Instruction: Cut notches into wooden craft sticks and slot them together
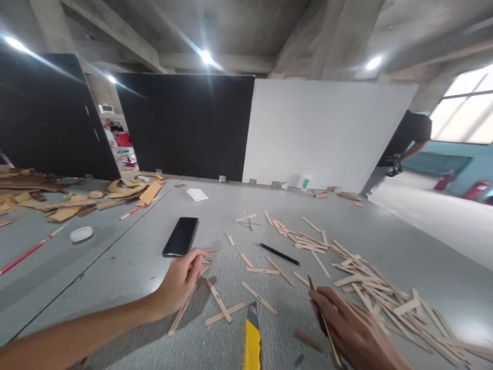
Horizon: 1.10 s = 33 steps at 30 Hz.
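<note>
My left hand (pixel 180 283) is held above the table left of centre, its fingers curled together. Beneath it lies a wooden craft stick (pixel 177 319), and the ends of other sticks show beside the fingertips. Whether the fingers pinch anything is hidden. On the right, my right hand (pixel 348 326) is closed around a thin pointed tool (pixel 330 339) with a dark tip; its exact kind is unclear. Between the hands lie loose craft sticks (pixel 260 298), two of them crossed. A yellow utility knife (pixel 252 341) has its blade out, pointing away from me. A black pen (pixel 278 253) rests farther back.
A heap of craft sticks (pixel 370 282) spreads over the right side. A phone (pixel 181 236) lies beyond my left hand. Farther left are a white mouse-like case (pixel 81 234) and cardboard scraps (pixel 80 200). Panels (pixel 327 133) stand behind the table; a person (pixel 412 136) is at far right.
</note>
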### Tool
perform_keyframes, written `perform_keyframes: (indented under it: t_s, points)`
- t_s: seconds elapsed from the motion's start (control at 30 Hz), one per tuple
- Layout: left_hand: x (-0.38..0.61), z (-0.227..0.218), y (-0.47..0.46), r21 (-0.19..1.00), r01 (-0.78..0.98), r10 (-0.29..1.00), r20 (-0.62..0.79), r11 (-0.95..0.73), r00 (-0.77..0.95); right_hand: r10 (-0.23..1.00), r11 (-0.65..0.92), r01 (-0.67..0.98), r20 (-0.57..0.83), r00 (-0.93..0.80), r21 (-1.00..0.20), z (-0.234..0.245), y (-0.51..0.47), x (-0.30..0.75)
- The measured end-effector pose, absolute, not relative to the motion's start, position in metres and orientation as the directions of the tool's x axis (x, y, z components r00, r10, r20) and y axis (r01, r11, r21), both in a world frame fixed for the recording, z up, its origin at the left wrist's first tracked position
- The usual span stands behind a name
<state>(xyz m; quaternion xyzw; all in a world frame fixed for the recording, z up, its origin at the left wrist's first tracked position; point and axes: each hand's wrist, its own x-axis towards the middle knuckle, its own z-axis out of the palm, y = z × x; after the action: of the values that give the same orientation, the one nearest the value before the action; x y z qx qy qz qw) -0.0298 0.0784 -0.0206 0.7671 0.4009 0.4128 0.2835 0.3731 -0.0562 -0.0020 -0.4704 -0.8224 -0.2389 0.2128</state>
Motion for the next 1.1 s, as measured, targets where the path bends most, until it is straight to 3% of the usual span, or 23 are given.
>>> perform_keyframes:
  t_s: [0.2, 0.37, 0.57, 0.73, 0.9, 1.1]
  points:
    - [-0.032, -0.021, 0.089, 0.877, 0.33, 0.937, 0.317, -0.349, 0.149, 0.692, 0.41, 0.906, 0.61, -0.386, 0.108, 0.004, -0.053, 0.362]
    - [-0.034, -0.025, 0.098, 0.915, 0.301, 0.964, 0.25, -0.267, 0.093, 0.68, 0.442, 0.895, 0.629, -0.376, 0.057, 0.011, -0.054, 0.36]
    - [-0.035, -0.027, 0.099, 0.916, 0.302, 0.965, 0.244, -0.263, 0.101, 0.673, 0.487, 0.872, 0.618, -0.407, 0.044, 0.018, -0.051, 0.361]
    - [-0.034, -0.024, 0.095, 0.878, 0.337, 0.941, 0.319, -0.34, 0.118, 0.71, 0.459, 0.887, 0.62, -0.334, -0.048, 0.01, -0.048, 0.368]
    - [-0.031, -0.012, 0.083, 0.786, 0.375, 0.866, 0.393, -0.492, 0.31, 0.751, 0.429, 0.9, 0.582, -0.312, -0.071, -0.002, -0.046, 0.374]
    - [-0.028, -0.004, 0.071, 0.621, 0.292, 0.619, 0.41, -0.727, 0.67, 0.787, 0.29, 0.953, 0.589, -0.185, -0.089, -0.007, -0.045, 0.38]
